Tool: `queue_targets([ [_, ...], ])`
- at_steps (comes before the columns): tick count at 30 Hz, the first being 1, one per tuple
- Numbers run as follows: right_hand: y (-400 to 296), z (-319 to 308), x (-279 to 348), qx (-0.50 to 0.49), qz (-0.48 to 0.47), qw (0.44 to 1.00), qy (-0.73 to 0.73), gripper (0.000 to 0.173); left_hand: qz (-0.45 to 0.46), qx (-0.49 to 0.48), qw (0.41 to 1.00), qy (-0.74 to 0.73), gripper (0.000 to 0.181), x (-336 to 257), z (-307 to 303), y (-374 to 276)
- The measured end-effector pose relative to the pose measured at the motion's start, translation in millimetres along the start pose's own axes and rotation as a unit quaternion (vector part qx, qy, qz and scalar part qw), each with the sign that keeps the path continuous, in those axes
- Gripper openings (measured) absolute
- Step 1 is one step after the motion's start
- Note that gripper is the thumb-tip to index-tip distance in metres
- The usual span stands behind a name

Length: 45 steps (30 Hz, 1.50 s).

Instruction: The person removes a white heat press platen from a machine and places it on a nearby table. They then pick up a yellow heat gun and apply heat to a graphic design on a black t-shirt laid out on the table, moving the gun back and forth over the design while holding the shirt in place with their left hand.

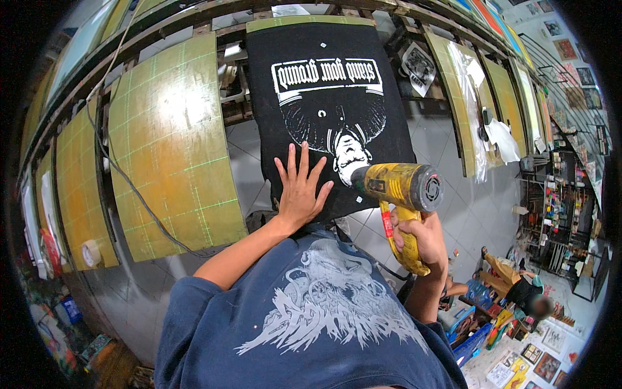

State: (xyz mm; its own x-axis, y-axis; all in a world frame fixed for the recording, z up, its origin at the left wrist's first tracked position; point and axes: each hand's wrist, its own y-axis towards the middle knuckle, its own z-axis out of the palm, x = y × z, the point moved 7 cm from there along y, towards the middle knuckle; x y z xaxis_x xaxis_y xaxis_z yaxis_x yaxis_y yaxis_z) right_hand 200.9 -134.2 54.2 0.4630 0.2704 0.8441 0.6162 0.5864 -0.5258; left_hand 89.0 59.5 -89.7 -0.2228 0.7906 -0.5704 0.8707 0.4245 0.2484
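A black cloth (272,121) with a white print of a figure and a line of lettering lies stretched over a flat board (311,21), whose far edge shows. My left hand (301,187) rests palm down on the cloth, fingers spread, left of the printed head. In my right hand (423,238) is a yellow heat gun (396,182), held by its looped handle. Its dark nozzle (359,179) points left and down at the print, close to the printed head. Whether the nozzle touches the cloth I cannot tell.
Left stand yellowish boards (170,146) with green grid lines; a black cable (131,182) crosses one. A tape roll (91,253) sits farther left. Right, another board (447,97) carries clear plastic and paper. A wooden rail (194,19) runs behind. A person (522,291) is at far right.
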Motion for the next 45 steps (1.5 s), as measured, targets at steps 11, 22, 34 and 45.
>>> queue_targets([
  [11,-2.7,6.8,2.9,0.004,-0.008,1.000,0.009,0.026,0.007,0.007,1.000,0.015,0.056,-0.6,1.7,-0.9],
  [22,5.1,4.9,-2.0,0.003,-0.013,1.000,-0.022,0.027,0.003,0.003,1.000,0.017,0.054,1.4,3.8,2.0],
  [34,13.2,-1.9,-18.6,-0.028,-0.013,0.999,0.010,0.029,0.011,-0.020,0.999,0.032,0.061,0.5,-2.8,-8.9],
  [45,15.1,8.1,-3.2,-0.016,0.055,0.998,-0.017,0.028,-0.046,-0.001,0.998,-0.039,0.066,6.4,-2.5,0.7],
])
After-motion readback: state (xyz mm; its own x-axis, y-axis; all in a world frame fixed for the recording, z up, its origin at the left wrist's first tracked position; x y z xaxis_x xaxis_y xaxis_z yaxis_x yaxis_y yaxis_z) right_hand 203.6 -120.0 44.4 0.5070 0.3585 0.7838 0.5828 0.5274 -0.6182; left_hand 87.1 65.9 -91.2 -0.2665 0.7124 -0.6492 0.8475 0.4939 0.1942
